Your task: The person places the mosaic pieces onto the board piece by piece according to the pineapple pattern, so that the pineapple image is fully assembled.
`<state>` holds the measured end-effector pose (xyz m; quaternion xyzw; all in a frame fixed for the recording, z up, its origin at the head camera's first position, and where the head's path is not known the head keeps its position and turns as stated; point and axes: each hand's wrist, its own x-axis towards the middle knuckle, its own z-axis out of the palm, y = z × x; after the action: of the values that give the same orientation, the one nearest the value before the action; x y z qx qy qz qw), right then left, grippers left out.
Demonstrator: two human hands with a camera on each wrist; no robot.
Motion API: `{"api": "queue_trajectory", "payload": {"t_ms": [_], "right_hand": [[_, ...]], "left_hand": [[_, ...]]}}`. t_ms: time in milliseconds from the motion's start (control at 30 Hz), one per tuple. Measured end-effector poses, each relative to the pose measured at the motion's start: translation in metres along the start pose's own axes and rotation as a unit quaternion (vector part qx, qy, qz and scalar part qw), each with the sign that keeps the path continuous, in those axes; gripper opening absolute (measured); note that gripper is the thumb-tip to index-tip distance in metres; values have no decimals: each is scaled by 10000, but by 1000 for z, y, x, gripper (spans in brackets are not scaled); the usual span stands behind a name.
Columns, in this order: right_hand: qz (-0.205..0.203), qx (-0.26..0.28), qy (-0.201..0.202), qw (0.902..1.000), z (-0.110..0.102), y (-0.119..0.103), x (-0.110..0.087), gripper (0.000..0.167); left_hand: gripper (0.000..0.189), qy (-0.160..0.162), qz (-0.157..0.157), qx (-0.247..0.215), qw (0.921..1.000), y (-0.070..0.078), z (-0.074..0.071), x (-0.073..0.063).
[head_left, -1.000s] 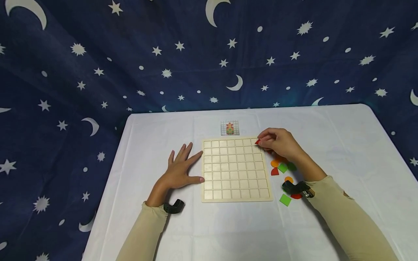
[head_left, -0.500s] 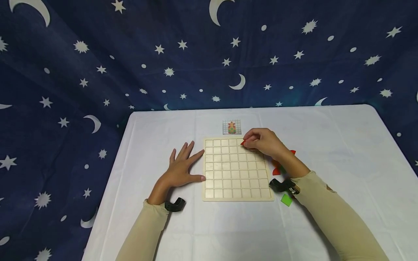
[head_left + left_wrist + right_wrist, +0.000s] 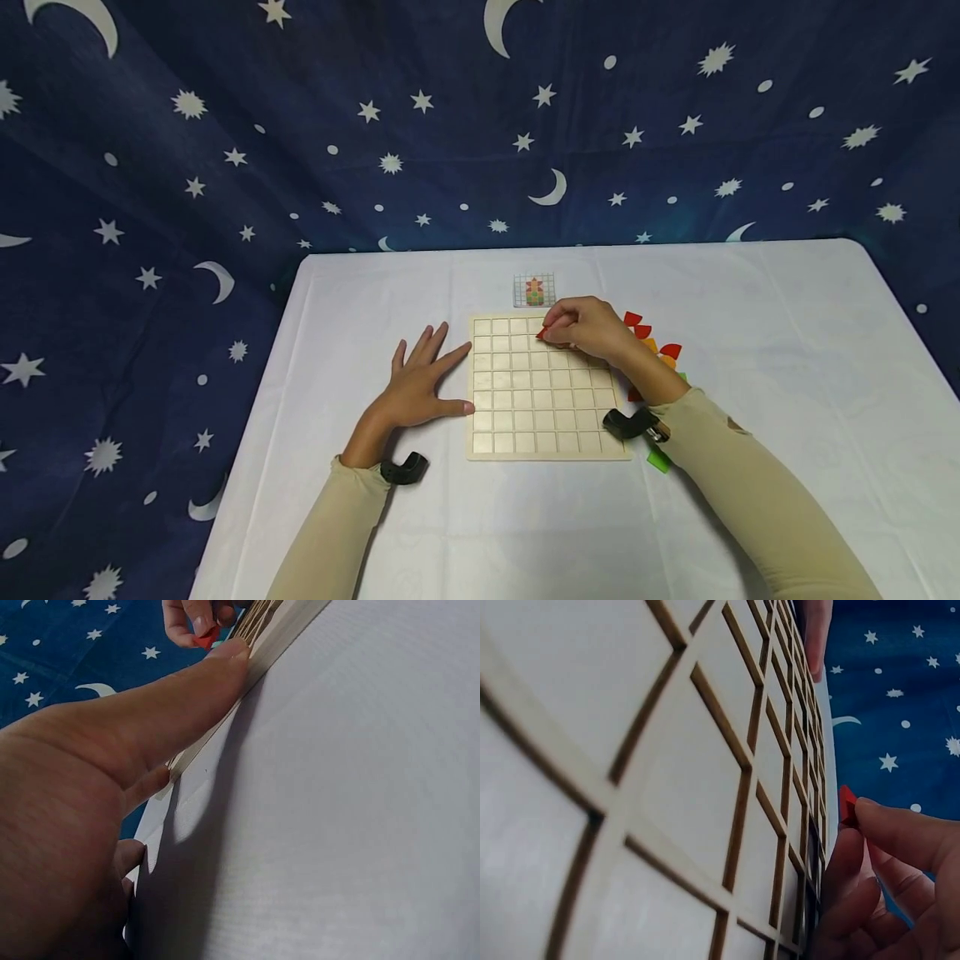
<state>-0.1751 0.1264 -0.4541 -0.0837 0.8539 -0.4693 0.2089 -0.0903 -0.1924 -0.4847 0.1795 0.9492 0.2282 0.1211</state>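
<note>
One spread left hand [image 3: 414,395] holds nothing, its thumb and index finger at the left edge of the gridded wooden board [image 3: 525,421]. Near the middle column, the small red piece [image 3: 540,334] has come leftward from the far right corner; it seems over the grid but unseated. Its tip points left and slightly nearward, the long axis apparently likewise, though much is hidden. The right hand [image 3: 588,326] pinches it; loose coloured pieces [image 3: 670,351] lie further right.
</note>
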Motion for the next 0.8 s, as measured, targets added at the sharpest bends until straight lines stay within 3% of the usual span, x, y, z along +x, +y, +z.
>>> {"api": "queue_trajectory", "payload": {"t_ms": [300, 800], "right_hand": [[35, -334, 69, 9994, 6, 2, 3, 14], [-393, -925, 292, 9945, 12, 0, 3, 9]], "left_hand": [[101, -43, -39, -8, 10000, 0, 0, 0], [100, 19, 56, -81, 9999, -2, 1, 1]]}}
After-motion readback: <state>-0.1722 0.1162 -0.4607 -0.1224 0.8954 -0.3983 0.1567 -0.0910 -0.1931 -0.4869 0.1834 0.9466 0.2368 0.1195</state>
